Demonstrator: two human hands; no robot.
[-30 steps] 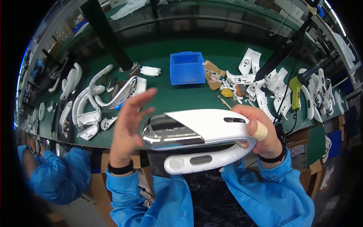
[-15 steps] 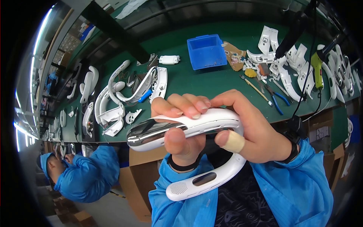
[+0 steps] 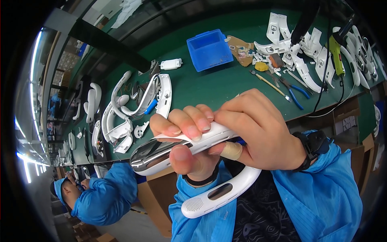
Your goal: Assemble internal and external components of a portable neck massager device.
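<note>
A white U-shaped device is held up in front of the person's chest, its upper arm between the two hands and its lower arm hanging below them, with a dark oval window and a patch of tiny holes near the tip. The left hand is closed around the upper arm, fingers over the top and thumb below, beside its glossy dark end. The right hand, its thumb wrapped in beige tape, is bent narrow against the same arm near the curve; whether it also grips the bit of blue showing there I cannot tell. Under the hands, a dark shirt bears a printed line pattern. Beyond the hands, on the green surface, sits an open blue bin. Beyond the right hand lie blue-handled pliers, a wooden-handled tool, a yellow lump and white shells, some with dark marks too small to make out; farther right is a yellow-green power tool. Beyond and left of the left hand are curved white parts; nearer, past a carton, a co-worker in blue bends forward.
</note>
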